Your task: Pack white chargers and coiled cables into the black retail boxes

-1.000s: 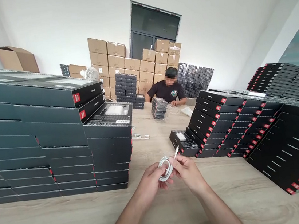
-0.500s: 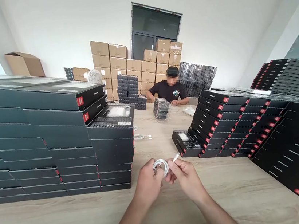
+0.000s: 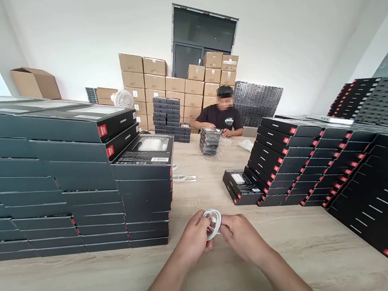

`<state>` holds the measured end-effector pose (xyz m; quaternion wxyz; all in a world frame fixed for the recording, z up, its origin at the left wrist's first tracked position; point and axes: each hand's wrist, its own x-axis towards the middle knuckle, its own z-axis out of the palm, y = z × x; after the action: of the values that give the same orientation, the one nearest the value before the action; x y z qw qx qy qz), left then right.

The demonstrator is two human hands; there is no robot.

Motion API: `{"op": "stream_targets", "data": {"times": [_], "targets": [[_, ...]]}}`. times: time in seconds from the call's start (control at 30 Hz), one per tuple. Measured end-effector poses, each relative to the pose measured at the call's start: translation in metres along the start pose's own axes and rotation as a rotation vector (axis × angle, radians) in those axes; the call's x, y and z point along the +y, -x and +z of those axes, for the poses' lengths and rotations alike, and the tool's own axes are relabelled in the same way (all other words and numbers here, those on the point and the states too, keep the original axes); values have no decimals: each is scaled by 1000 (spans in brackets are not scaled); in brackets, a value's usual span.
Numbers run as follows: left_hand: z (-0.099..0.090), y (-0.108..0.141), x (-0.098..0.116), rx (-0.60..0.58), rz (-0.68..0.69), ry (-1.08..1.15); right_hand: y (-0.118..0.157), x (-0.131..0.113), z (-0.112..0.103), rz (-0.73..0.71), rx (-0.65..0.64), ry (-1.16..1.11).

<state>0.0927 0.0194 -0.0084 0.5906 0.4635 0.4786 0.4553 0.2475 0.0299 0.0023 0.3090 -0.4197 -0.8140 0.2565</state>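
Observation:
A coiled white cable [image 3: 217, 218] is held up over the wooden table [image 3: 211, 277] between my two hands. My left hand [image 3: 195, 233] pinches the left side of the coil, with a pale connector end showing inside the loop. My right hand [image 3: 240, 235] has its fingers closed at the coil's right edge, thumb and fingertips against the cable. Both hands are a little above the tabletop, between the stacks of black boxes.
Tall stacks of black boxes stand at left [image 3: 146, 194] and right [image 3: 282, 162]. An opened-face box [image 3: 244, 189] lies beside the right stack. More white cables [image 3: 184, 178] lie further back. A person [image 3: 223, 113] sits across the table behind wrapped boxes [image 3: 210, 141].
My right hand has turned inward, and the connector that stuck out above it no longer shows there. The coil now faces the camera more. The person opposite has moved their hands.

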Motion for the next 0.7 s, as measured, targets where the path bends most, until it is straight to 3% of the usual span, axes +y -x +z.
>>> {"op": "stream_targets", "data": {"times": [0.13, 0.2, 0.3, 0.4, 0.53, 0.6, 0.7], "targets": [[-4, 2, -1, -61, -81, 63, -3, 3, 1, 63, 199, 19], [-6, 6, 0, -94, -93, 59, -3, 4, 1, 14, 273, 34], [-7, 10, 2, -149, -98, 18, -2, 0, 0, -85, 242, -4], [-2, 11, 3, -150, -85, -19, -4, -3, -4, -54, 266, -293], [9, 11, 2, -165, -87, 0, -8, -2, -3, 43, 483, -798], [14, 12, 1, -189, -92, 47, -10, 0, 4, 170, 440, -906], [17, 11, 2, -233, -59, 201, -11, 3, 16, 359, 184, -944]]}}
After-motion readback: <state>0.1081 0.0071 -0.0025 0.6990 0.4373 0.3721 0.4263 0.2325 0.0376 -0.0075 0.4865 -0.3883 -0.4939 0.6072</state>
